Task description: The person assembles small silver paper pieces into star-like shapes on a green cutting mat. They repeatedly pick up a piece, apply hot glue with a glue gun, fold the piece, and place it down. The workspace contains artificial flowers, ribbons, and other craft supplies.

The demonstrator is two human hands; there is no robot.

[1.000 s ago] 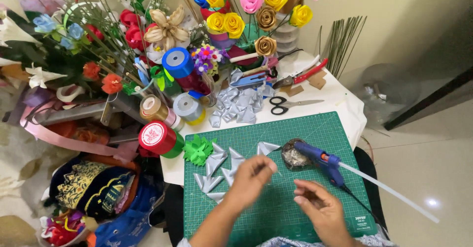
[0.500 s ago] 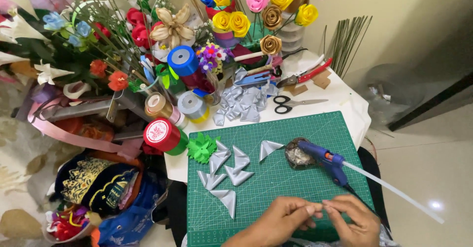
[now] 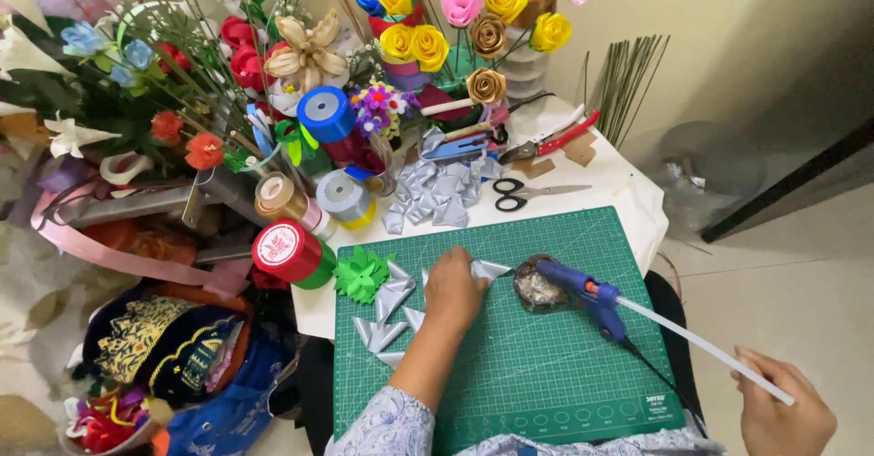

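Head view: left hand (image 3: 453, 288) is palm-down on the green gridded cutting mat (image 3: 546, 374), fingers curled over the row of folded silver ribbon petals (image 3: 390, 299) at the mat's upper left; fingertips are hidden under the hand, so I cannot tell if it pinches a petal or only presses on one; one pointed silver petal (image 3: 494, 268) pokes out just right of the knuckles. Right hand (image 3: 785, 410) sits off the mat's lower right corner, loosely closed around the far end of the long clear glue stick (image 3: 701, 347) that feeds the blue hot-glue gun (image 3: 592, 294); gun lies on its side on the mat, nozzle resting in a small glass dish (image 3: 537, 285) of dried glue.

My read on doing this step well: pick one petal by its folded base, not the tip, so the fold stays crisp; lift clear of its neighbours, they lie touching; take the gun by the handle rather than dragging it by the stick, the stick could pull out or bend; keep the nozzle over the dish or mat, away from the ribbon.

Nearby: green ribbon flower (image 3: 360, 274) just left of the petals; red ribbon spool (image 3: 287, 251) off the mat edge; black-handled scissors (image 3: 523, 194) on the white tabletop (image 3: 628, 197) beyond.
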